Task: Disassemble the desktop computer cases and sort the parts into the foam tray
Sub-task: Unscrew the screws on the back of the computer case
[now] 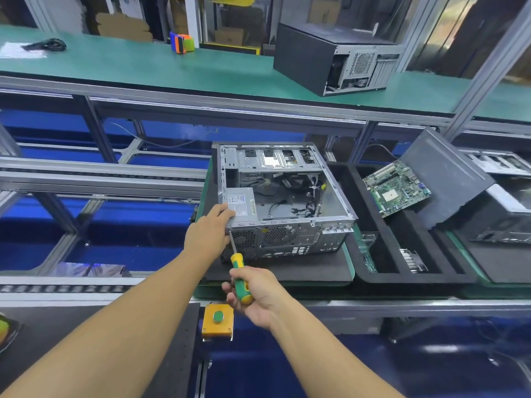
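Head camera, and we start at our right hand point(256, 295). It is wrapped round the green and yellow handle of the screwdriver point(240, 270), with the shaft angled up and away from us. The tip sits at the top left corner of the computer case point(287, 196), on the rear panel, which faces us. Whether it is seated in a screw, we cannot tell.

Our left hand point(209, 231) is right beside that tip. Its fingers are curled over the case's near left corner, and the fingertips lie on the power supply point(240, 201) just inside.

The case lies open side up on the black mat point(287, 272), towards the mat's far edge. Loose cables trail across its floor.

We judge the shell to be stiff sheet steel, fairly heavy, with thin edges that may bite. It is best braced at a folded corner, as it is now. The power supply looks like a dense block; it should be lifted by its body, never by its wires.

Just off the mat's right edge sits the foam tray point(416, 278), near our right hand. A motherboard point(398, 188) leans in a far compartment. That one looks fragile, so we would hold it by its edges only.

A second case point(316, 57) waits on the green shelf above, well apart from us.
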{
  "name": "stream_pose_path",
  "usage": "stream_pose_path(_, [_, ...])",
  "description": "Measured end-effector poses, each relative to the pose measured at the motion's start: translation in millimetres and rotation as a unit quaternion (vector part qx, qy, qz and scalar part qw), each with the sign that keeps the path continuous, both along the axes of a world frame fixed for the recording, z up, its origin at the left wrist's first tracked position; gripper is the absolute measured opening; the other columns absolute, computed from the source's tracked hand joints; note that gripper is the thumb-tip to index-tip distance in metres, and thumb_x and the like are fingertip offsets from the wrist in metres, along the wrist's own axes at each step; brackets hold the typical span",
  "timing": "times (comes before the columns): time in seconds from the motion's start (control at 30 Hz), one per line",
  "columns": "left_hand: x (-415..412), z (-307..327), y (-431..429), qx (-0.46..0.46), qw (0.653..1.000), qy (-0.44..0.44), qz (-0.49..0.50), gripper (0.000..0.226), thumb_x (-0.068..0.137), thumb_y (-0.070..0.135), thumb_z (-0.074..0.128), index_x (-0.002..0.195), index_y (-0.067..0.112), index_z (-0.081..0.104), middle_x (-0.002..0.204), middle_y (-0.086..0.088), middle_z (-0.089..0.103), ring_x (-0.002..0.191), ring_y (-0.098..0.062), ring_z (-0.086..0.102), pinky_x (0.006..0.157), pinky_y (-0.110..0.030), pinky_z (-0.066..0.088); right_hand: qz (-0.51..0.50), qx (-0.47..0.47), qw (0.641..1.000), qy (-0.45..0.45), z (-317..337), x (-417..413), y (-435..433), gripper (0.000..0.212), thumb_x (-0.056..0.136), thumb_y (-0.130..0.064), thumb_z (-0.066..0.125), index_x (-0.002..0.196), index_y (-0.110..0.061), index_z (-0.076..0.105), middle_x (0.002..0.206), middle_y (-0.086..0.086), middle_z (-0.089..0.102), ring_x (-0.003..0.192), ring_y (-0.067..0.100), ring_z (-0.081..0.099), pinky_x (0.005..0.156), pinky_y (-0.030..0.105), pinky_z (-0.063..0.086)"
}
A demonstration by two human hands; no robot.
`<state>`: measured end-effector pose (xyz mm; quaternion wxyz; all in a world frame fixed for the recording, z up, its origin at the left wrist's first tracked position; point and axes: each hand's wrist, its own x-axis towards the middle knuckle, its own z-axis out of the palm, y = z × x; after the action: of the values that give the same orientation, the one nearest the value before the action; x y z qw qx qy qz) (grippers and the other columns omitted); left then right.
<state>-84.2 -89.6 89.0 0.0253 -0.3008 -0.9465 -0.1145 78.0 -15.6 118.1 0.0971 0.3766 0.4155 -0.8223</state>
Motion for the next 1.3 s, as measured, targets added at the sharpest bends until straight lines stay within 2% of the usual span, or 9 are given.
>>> stream_pose_path(0.23, [1, -1, 0, 0.004, 1.000, -0.004, 0.000, 0.060, 0.090, 0.031, 0.069, 0.144, 0.031, 0.042, 0.155, 0.012, 0.030, 0.107, -0.023, 0.063, 0.076, -0.038, 0.055, 0.074, 0.049, 0.996, -0.007, 9, -8, 3, 0.010, 0.098, -0.020, 0.061, 0.093, -0.012, 0.057, 0.061, 0.001, 0.056, 0.044, 0.010, 0.045, 0.035, 0.018, 0.030])
stream_pose_path(0.33, [1, -2, 0, 0.012, 1.000, -0.003, 0.002, 0.060, 0.090, 0.030, 0.071, 0.143, 0.031, 0.043, 0.155, 0.012, 0.031, 0.106, -0.023, 0.063, 0.075, -0.038, 0.055, 0.053, 0.020, 0.998, -0.019, 10, -6, 6, 0.023, 0.100, -0.031, 0.049, 0.099, -0.010, 0.058, 0.063, 0.005, 0.055, 0.046, 0.015, 0.045, 0.038, 0.020, 0.032])
stream_pose_path(0.47, [0, -3, -1, 0.021, 1.000, -0.004, 0.002, 0.058, 0.090, 0.033, 0.071, 0.141, 0.032, 0.044, 0.154, 0.013, 0.031, 0.105, -0.024, 0.064, 0.076, -0.040, 0.056, 0.047, -0.016, 0.999, -0.011, 4, 3, 6, 0.029, 0.097, -0.018, 0.036, 0.106, -0.004, 0.059, 0.071, 0.009, 0.062, 0.054, 0.019, 0.049, 0.046, 0.025, 0.039])
stream_pose_path(0.63, [1, -3, 0, 0.015, 1.000, 0.005, 0.007, 0.057, 0.091, 0.033, 0.069, 0.142, 0.032, 0.044, 0.156, 0.013, 0.030, 0.105, -0.024, 0.064, 0.075, -0.039, 0.056, 0.060, 0.066, 0.996, -0.005, -11, 10, 7, 0.016, 0.100, -0.014, 0.051, 0.110, -0.008, 0.062, 0.092, 0.008, 0.067, 0.064, 0.019, 0.052, 0.050, 0.025, 0.043])
stream_pose_path(0.87, [2, -2, 2, 0.020, 1.000, 0.000, 0.011, 0.057, 0.091, 0.032, 0.069, 0.142, 0.032, 0.043, 0.156, 0.014, 0.029, 0.106, -0.021, 0.064, 0.076, -0.037, 0.056, 0.052, 0.117, 0.991, -0.029, -14, 6, 11, 0.037, 0.088, -0.013, 0.074, 0.115, -0.026, 0.052, 0.111, 0.009, 0.054, 0.083, 0.021, 0.051, 0.047, 0.023, 0.044])
stream_pose_path(0.97, [3, -2, 1, 0.024, 1.000, 0.000, 0.010, 0.057, 0.091, 0.031, 0.069, 0.142, 0.032, 0.044, 0.156, 0.014, 0.030, 0.106, -0.022, 0.064, 0.075, -0.037, 0.056, 0.067, 0.084, 0.993, -0.043, -11, 6, 8, 0.028, 0.092, -0.023, 0.073, 0.112, -0.014, 0.056, 0.091, 0.006, 0.058, 0.069, 0.015, 0.054, 0.047, 0.023, 0.048])
stream_pose_path(1.1, [4, -2, 0, 0.028, 1.000, -0.002, 0.010, 0.057, 0.091, 0.031, 0.068, 0.143, 0.032, 0.044, 0.156, 0.014, 0.030, 0.107, -0.022, 0.063, 0.077, -0.039, 0.056, 0.080, 0.035, 0.995, -0.053, 0, 0, 11, 0.036, 0.096, -0.050, 0.060, 0.096, -0.014, 0.062, 0.063, 0.001, 0.054, 0.047, 0.010, 0.042, 0.036, 0.018, 0.026])
stream_pose_path(1.2, [4, -3, 0, 0.028, 1.000, 0.001, 0.008, 0.057, 0.092, 0.033, 0.068, 0.143, 0.032, 0.043, 0.156, 0.013, 0.030, 0.106, -0.022, 0.063, 0.078, -0.038, 0.056, 0.061, 0.005, 0.997, -0.045, 0, 0, 17, 0.038, 0.098, -0.036, 0.039, 0.095, -0.009, 0.065, 0.063, 0.004, 0.056, 0.049, 0.015, 0.044, 0.038, 0.020, 0.028])
stream_pose_path(1.3, [4, -6, 0, 0.031, 0.999, 0.000, 0.012, 0.056, 0.093, 0.034, 0.066, 0.144, 0.032, 0.042, 0.157, 0.013, 0.028, 0.107, -0.022, 0.063, 0.080, -0.038, 0.056, 0.043, 0.003, 0.998, -0.042, -6, 4, 17, 0.034, 0.097, -0.023, 0.039, 0.103, -0.006, 0.067, 0.067, 0.006, 0.059, 0.053, 0.017, 0.047, 0.041, 0.022, 0.033])
